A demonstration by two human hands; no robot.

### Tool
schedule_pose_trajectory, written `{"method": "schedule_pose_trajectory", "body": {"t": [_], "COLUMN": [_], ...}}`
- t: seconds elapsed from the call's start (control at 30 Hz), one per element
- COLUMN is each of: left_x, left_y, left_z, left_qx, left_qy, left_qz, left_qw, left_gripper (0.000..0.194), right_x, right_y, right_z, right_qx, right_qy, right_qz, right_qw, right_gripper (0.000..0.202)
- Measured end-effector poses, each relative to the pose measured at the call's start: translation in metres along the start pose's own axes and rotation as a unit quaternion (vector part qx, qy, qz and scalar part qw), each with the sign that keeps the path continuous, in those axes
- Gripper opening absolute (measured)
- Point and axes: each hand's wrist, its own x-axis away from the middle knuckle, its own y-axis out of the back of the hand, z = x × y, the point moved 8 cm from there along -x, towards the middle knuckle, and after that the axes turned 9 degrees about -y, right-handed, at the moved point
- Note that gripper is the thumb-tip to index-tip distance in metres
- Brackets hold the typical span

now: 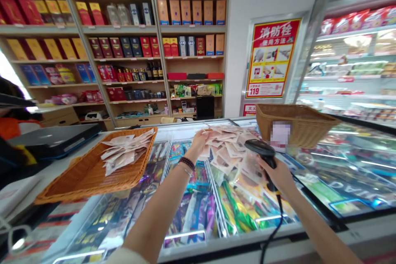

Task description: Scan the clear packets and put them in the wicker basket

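Note:
My left hand [199,142], with a dark bead bracelet at the wrist, is at the left edge of a pile of small flat packets [229,142]. Its fingers are closed at a packet there, though the fingertips are partly hidden. The pile lies on the glass top of a chest freezer [244,225]. In my right hand [281,175] is a black barcode scanner [262,148], its head over the pile's right side and its cable hanging down. More packets [125,152] lie in an orange wicker basket [89,179] to the left.
A brown wicker basket [297,121] stands on the freezer behind the scanner. At far left a flat black device [58,138] sits on the counter, beside a partly visible person [10,128]. Shelves [123,64] of boxed goods line the back; a lit display fridge [352,66] is at right.

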Motion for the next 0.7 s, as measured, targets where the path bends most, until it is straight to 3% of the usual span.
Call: {"method": "schedule_pose_trajectory", "body": {"t": [0.1, 0.27, 0.37, 0.47, 0.7], "left_x": [0.016, 0.059, 0.084, 0.104, 0.124], "left_y": [-0.018, -0.008, 0.017, 0.051, 0.136], "left_z": [0.012, 0.013, 0.000, -0.022, -0.108], "left_qx": [-0.061, -0.129, -0.149, -0.159, -0.194], "left_qy": [0.045, 0.053, 0.063, 0.075, 0.018], "left_qz": [0.097, 0.180, 0.197, 0.176, 0.059], "left_qw": [0.992, 0.974, 0.967, 0.969, 0.979], "left_gripper": [0.020, 0.030, 0.035, 0.041, 0.034], "right_x": [0.002, 0.004, 0.006, 0.013, 0.035], "right_y": [0.002, -0.015, -0.031, -0.055, -0.130], "right_z": [0.001, 0.012, 0.021, 0.029, 0.063], "right_qx": [0.002, 0.008, 0.020, 0.017, -0.017], "right_qy": [-0.003, 0.012, 0.025, 0.019, 0.044], "right_qz": [-0.001, 0.025, 0.036, 0.071, 0.142], "right_qw": [1.000, 1.000, 0.999, 0.997, 0.989], "right_gripper": [0.050, 0.053, 0.054, 0.053, 0.050]}}
